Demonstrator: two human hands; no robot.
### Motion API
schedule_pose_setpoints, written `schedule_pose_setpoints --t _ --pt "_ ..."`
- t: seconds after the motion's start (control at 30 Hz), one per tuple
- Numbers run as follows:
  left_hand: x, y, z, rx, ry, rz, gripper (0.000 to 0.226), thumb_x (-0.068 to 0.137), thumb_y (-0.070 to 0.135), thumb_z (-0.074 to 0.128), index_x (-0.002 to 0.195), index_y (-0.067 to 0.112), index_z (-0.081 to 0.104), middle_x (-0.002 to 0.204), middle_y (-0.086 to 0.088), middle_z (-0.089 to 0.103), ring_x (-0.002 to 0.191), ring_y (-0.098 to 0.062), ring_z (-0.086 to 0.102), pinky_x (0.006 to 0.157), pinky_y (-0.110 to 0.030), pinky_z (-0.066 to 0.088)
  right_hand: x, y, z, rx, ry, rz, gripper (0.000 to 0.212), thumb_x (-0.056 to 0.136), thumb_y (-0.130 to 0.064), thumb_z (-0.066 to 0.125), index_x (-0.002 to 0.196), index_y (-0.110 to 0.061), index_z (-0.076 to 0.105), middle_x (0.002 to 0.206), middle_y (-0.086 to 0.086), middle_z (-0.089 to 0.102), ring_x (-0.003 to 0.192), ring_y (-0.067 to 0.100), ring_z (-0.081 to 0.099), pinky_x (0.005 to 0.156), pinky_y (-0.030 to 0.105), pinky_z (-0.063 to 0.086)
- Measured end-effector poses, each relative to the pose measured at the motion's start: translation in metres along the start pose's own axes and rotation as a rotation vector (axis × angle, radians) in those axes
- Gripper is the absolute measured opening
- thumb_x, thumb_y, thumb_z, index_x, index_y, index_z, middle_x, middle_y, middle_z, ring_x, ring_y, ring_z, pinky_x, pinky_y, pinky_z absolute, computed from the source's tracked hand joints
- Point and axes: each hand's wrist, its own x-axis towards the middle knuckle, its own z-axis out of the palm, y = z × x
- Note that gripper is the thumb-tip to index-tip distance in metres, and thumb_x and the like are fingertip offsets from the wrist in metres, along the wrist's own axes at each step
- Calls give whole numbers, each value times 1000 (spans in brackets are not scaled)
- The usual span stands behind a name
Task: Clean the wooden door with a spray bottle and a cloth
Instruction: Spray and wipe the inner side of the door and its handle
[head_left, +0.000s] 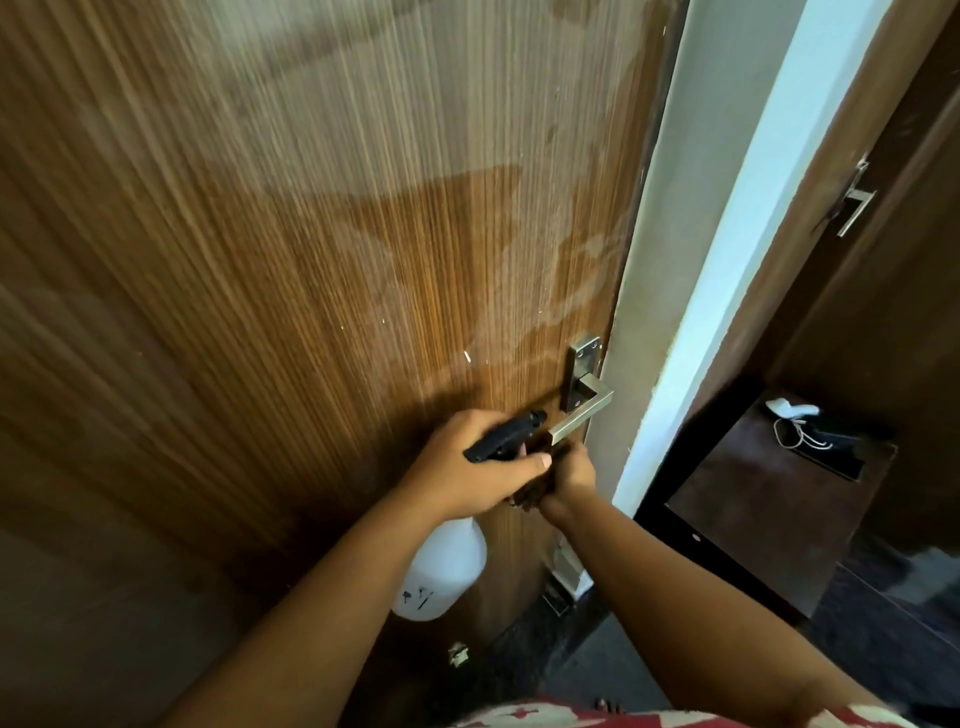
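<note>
Right now the left hand (467, 470) grips the black trigger head of the spray bottle (441, 569), whose white body hangs just below the door handle (582, 410). Beside it, the right hand (569, 478) clutches a dark cloth (530, 496) under the handle's tip. Streaky wet patches mark the wooden door (311, 234) above the handle.
</note>
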Motion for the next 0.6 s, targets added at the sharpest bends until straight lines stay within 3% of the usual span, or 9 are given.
schedule_pose_setpoints --t 0.07,0.17,0.33,0.43,0.5,0.6 --pt "3 -8 15 59 -63 -61 25 85 36 79 70 25 63 62 12 62 62 -4 62 59 -23 47 3 -17 -21 98 4 29 46 99 -41 37 119 -8 61 105 16 71 99 31 68 88 44 52" --pt "10 -16 30 32 -88 -135 26 83 38 81 69 25 63 61 11 61 62 -11 61 61 -27 48 5 -35 -36 191 -44 9 53 100 -41 32 125 -3 59 124 21 62 120 35 56 109 48 38" --pt "16 -14 30 -50 -93 -196 36 67 66 77 82 34 71 67 15 70 65 -2 67 62 -25 53 1 -44 -30 135 -112 26 54 101 -39 30 130 -3 56 130 22 59 123 36 54 109 52 38" --pt "19 -18 35 49 -12 -225 28 77 56 79 76 30 70 65 10 67 68 -10 67 62 -28 52 5 -44 -35 129 -89 49 53 101 -40 32 131 -4 56 131 22 59 122 35 54 105 51 42" --pt "19 -19 36 62 69 -208 30 81 49 80 70 25 65 63 11 65 64 -4 65 59 -25 49 2 -48 -37 135 -62 47 51 101 -39 31 130 -4 55 130 21 59 121 35 55 100 50 44" --pt "19 -18 30 -9 31 -169 33 82 50 79 70 22 64 57 14 62 56 0 61 61 -25 51 -6 -59 -40 182 18 -74 45 98 -37 38 125 -8 59 128 19 61 118 35 57 104 49 42"
